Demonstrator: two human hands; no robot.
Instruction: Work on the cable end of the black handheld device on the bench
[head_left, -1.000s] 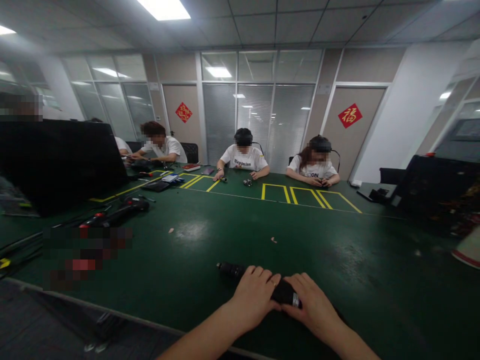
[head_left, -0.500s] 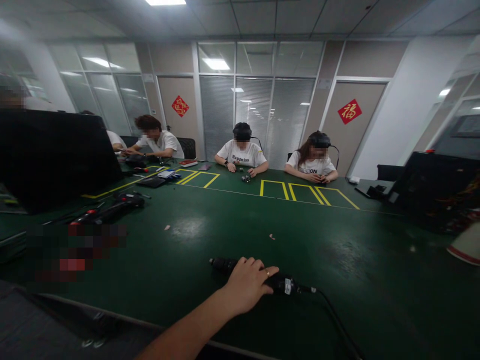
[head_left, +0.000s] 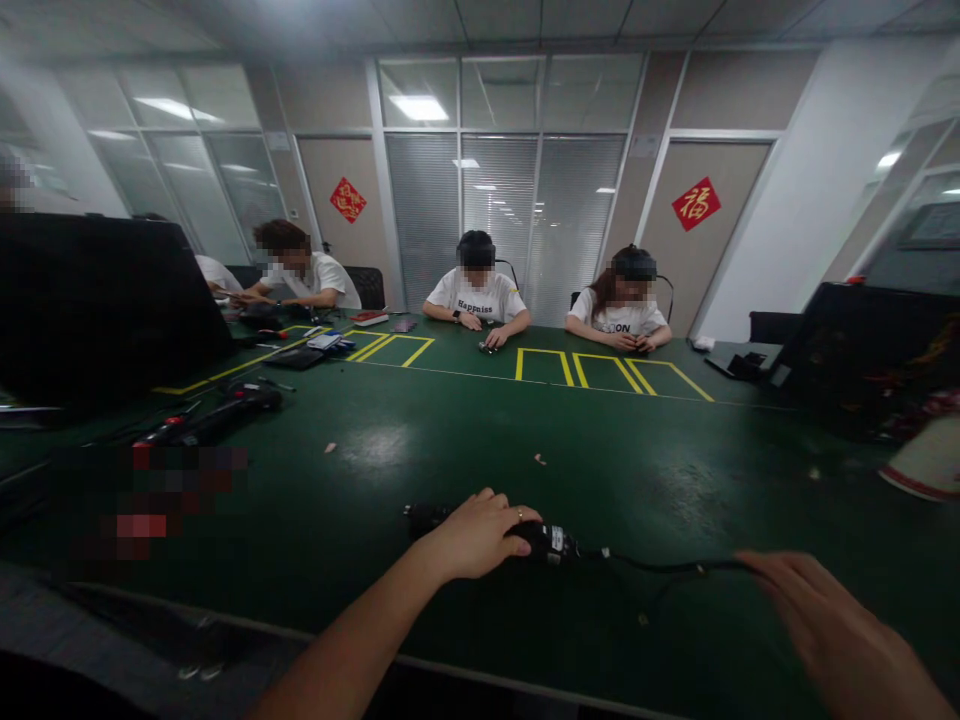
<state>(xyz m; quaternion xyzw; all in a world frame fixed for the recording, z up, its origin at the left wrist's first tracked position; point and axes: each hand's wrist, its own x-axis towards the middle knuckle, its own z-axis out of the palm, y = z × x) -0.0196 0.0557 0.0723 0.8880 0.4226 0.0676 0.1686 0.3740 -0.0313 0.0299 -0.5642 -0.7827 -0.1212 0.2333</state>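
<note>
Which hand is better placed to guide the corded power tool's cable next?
Right, likely: the right hand is at the cable, while the left hand is wrapped over the corded power tool.

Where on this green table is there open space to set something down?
The widest patch looks to be mid-table, between the black tool and the yellow tape outlines, bar two small scraps. Another lies between the cord and the pale container. It's crowded at left, around the red-and-black tool and black screen.

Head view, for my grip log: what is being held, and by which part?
The left hand holds the black tool by its middle, from above. The right hand is at the cable; blur hides whether it grips.
</note>
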